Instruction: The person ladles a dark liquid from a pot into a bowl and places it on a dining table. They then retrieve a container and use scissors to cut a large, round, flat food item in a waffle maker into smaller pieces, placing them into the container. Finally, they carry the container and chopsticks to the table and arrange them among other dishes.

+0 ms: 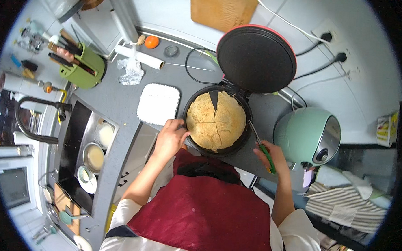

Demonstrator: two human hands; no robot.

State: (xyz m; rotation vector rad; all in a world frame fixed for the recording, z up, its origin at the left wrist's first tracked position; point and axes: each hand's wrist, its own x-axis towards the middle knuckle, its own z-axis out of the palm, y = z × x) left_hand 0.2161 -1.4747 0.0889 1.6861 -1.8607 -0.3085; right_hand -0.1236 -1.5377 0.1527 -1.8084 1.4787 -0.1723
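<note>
A round golden flatbread (201, 108) lies in the black lower plate of an electric baking pan (244, 137). Cut lines cross the bread, and a narrow wedge-shaped gap at its far side shows the dark plate. My left hand (172, 137) is at the pan's left rim, fingertips close to the bread's edge; whether they grip anything cannot be made out. In my right hand (274, 155) is a green-handled cutting tool (266, 154), apparently kitchen scissors, its blade pointing at the pan's right rim. The pan's round lid (257, 59) stands raised behind.
Left of the pan sits a white foil-edged tray (159, 103). A mint-green appliance (304, 136) stands to the right. Farther left are a plastic-film roll (140, 57), a green knife block (84, 70) and a sink (86, 130) holding bowls. Power cords (308, 49) run along the back wall.
</note>
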